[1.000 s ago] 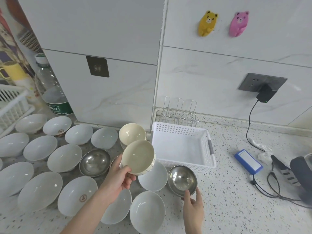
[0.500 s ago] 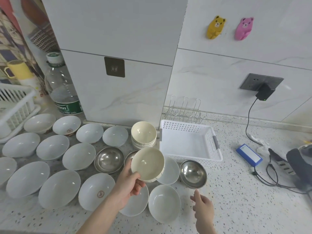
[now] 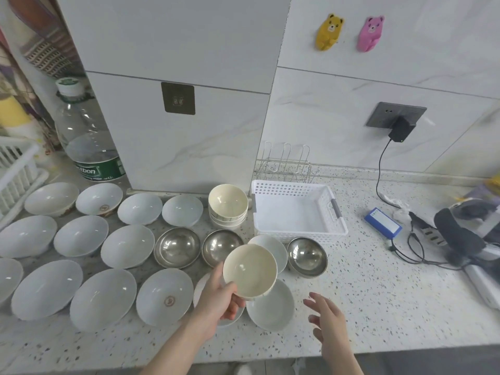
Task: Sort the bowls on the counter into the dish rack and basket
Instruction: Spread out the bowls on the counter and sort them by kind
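My left hand (image 3: pixel 216 301) grips a cream bowl (image 3: pixel 250 269) by its near rim and holds it tilted above the counter. My right hand (image 3: pixel 326 318) hovers empty with relaxed fingers, just right of a white bowl (image 3: pixel 270 309). A steel bowl (image 3: pixel 307 256) stands in front of the white basket (image 3: pixel 335 212), which holds nothing. A wire dish rack (image 3: pixel 286 163) stands behind the basket against the wall. A stack of cream bowls (image 3: pixel 228 204) sits left of the basket. Two more steel bowls (image 3: pixel 177 247) and several white bowls (image 3: pixel 127 250) cover the left counter.
A large water bottle (image 3: pixel 89 147) stands at the back left beside a white rack (image 3: pixel 16 169). To the right lie a blue box (image 3: pixel 382 220), black cables (image 3: pixel 414 253), a plugged-in charger (image 3: pixel 401 129) and a dark device (image 3: pixel 460 234). The counter's front edge runs below my hands.
My right hand has let go of the steel bowl and drawn back toward me. My left hand has lowered the cream bowl a little. The view has pulled back and shifted.
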### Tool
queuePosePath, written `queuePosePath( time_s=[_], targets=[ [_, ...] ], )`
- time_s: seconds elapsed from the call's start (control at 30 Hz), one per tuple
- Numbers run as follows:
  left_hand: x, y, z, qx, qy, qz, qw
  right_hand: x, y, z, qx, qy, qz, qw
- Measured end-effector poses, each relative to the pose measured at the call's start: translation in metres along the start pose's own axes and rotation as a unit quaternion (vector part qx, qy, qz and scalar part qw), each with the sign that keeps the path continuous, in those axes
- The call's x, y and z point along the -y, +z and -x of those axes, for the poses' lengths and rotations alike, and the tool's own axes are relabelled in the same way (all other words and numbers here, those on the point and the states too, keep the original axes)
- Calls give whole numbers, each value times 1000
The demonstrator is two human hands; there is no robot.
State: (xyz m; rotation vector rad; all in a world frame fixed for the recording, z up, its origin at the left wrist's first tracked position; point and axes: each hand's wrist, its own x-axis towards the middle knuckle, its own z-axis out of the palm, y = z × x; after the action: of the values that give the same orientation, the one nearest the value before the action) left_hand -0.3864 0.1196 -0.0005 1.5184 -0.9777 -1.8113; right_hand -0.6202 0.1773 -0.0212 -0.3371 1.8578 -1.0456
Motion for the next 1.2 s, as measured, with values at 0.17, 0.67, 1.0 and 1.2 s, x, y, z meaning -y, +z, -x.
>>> queuePosePath(
  time_s=[0.17,0.67,1.0,1.2],
  targets=[
    [8,28,2,53,-1,-56,997,-3,-16,17,14,-34,-3,999],
    [24,115,-14,99,28,-150,983,13,-67,-10,89,-108,91,986],
    [38,158,-16,50,8,-169,984,20,-101,-53,121,-86,120,982],
    [51,174,-13,22,26,-161,986,22,-103,-74,143,-69,136,978]
  ],
)
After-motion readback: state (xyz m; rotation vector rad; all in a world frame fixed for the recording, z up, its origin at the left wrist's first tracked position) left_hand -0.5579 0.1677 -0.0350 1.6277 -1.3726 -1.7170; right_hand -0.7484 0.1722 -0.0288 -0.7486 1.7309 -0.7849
